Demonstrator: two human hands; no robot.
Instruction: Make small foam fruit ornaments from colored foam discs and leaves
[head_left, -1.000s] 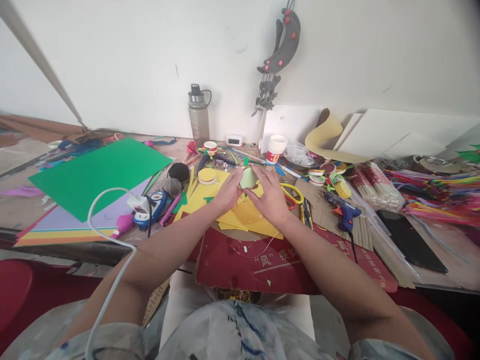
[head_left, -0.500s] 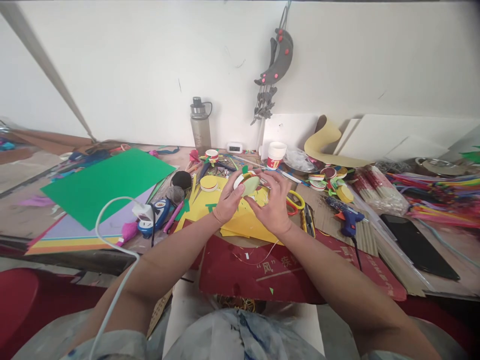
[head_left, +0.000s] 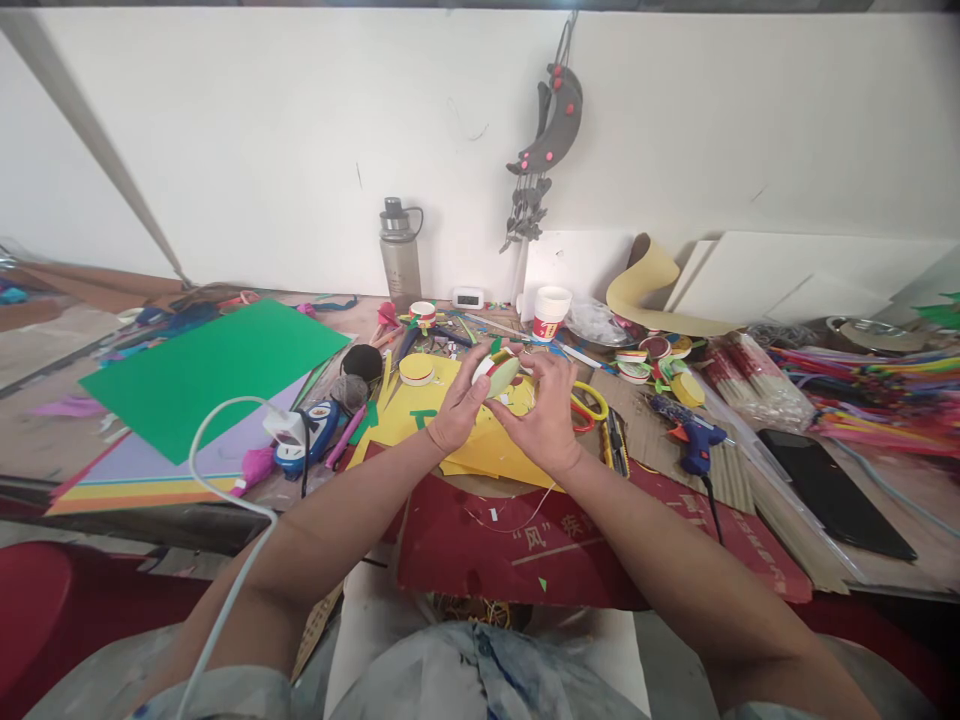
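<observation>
Above the yellow paper I hold a small round paper box, tilted on edge. Its face is pale green, its side banded white and red, and a green bit stands at the top. My left hand grips it from the left, thumb on the near side. On the right, my right hand curves around its edge, thumb low and fingers high; their exact contact is partly hidden. A similar yellow-topped round box rests just left of my hands.
Scissors and a utility knife lie right of my hands, near a blue glue gun. A paper cup and bottle stand behind. Green card is left, a phone right.
The round box has turned slightly in my fingers, showing more of its banded side. Both hands stay in nearly the same place.
</observation>
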